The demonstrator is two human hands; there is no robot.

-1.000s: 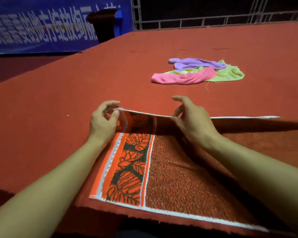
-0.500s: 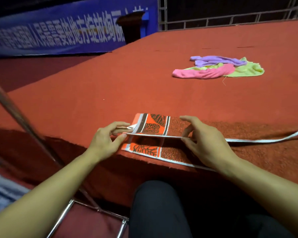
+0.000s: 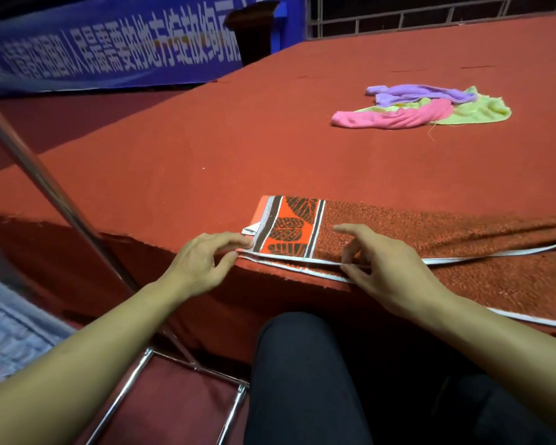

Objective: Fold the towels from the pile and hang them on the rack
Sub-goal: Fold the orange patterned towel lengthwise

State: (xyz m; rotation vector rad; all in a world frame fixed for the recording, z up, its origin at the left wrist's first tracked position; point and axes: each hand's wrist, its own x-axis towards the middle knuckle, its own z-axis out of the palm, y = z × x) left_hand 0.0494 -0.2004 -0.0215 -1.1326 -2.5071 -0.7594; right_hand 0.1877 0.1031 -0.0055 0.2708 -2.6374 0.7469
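An orange-brown towel with a leaf-pattern band and white hem lies folded lengthwise along the near edge of the red table. My left hand pinches the towel's left corner at the hem. My right hand pinches the doubled white hem a little further right, index finger raised. A pile of towels, purple, pink and yellow-green, lies crumpled at the far right of the table. The chrome rack stands at the left, its pole slanting down to a base frame by my knee.
A blue banner with white characters hangs behind the table at the left. A dark stand and a metal railing are at the back. My dark-trousered leg is below the table edge.
Both hands pulled the towel's far edge over toward me, bringing the hems together at the table's near edge. The view dropped and shifted, bringing the rack and my leg into sight.
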